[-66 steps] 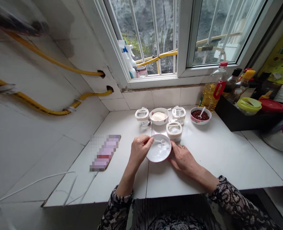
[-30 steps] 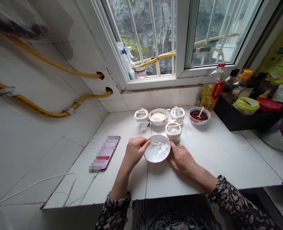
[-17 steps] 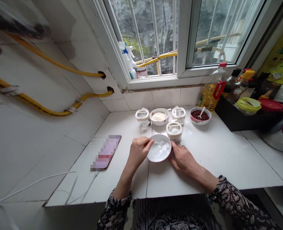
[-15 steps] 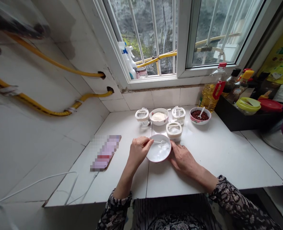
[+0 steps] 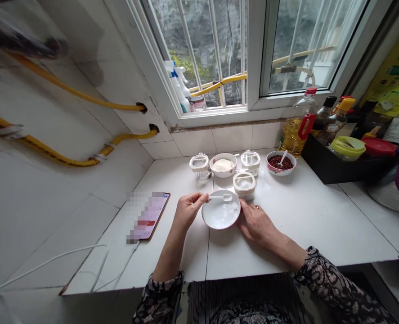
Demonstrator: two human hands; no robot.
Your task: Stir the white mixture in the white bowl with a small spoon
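Observation:
A white bowl (image 5: 219, 218) with a little white substance in it stands near the middle of the counter. My left hand (image 5: 190, 208) pinches the handle of a small white spoon (image 5: 226, 197), whose head is over the bowl's far part. My right hand (image 5: 256, 221) holds the bowl's right side, fingers against its rim. Just behind the bowl is a lidded clear jar (image 5: 244, 184) with white contents. Farther back are a bowl of pale grains (image 5: 223, 165) between two clear jars, and a bowl of dark red beans (image 5: 281, 163) with a white spoon in it.
A phone (image 5: 152, 218) with a white cable lies at the left. An oil bottle (image 5: 297, 123) and a black box (image 5: 320, 164) of bottles and tubs stand at the back right. The window wall bounds the counter behind.
My left hand has moved slightly left and raised the spoon's head from inside the bowl toward the far rim. My right hand still holds the bowl.

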